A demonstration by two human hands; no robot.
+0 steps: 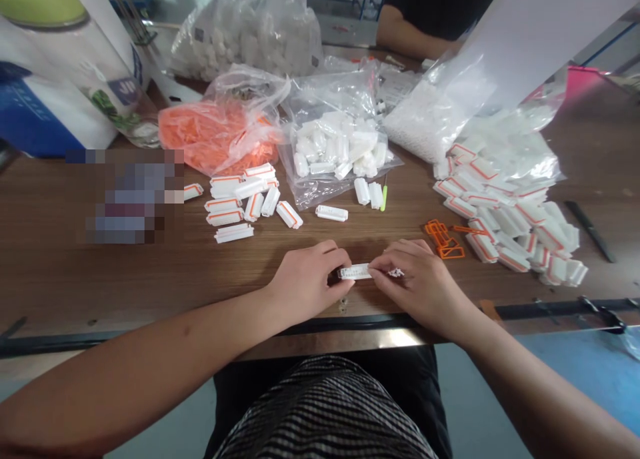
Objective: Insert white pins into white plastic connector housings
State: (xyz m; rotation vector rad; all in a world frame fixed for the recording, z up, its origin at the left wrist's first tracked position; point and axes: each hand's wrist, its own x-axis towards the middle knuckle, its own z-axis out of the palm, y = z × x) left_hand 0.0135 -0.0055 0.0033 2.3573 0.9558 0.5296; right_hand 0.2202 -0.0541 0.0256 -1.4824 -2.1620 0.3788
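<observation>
A narrow white housing (357, 271) lies between my hands, over the worktop (175, 272) near its front edge. It looks light, stiff and smooth (perhaps slippery), best pinched by the ends. My left hand (310, 282) grips one end; my right hand (415, 282), fingers narrowed against the other, holds small white bits (397, 272). Both forearms angle inward.

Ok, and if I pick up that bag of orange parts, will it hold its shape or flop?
The bag would probably flop, since its thin clear film is already crumpled. The orange parts would likely shift inside, being a jumbled heap. Some could spill if tipped, as no seal shows.
</observation>
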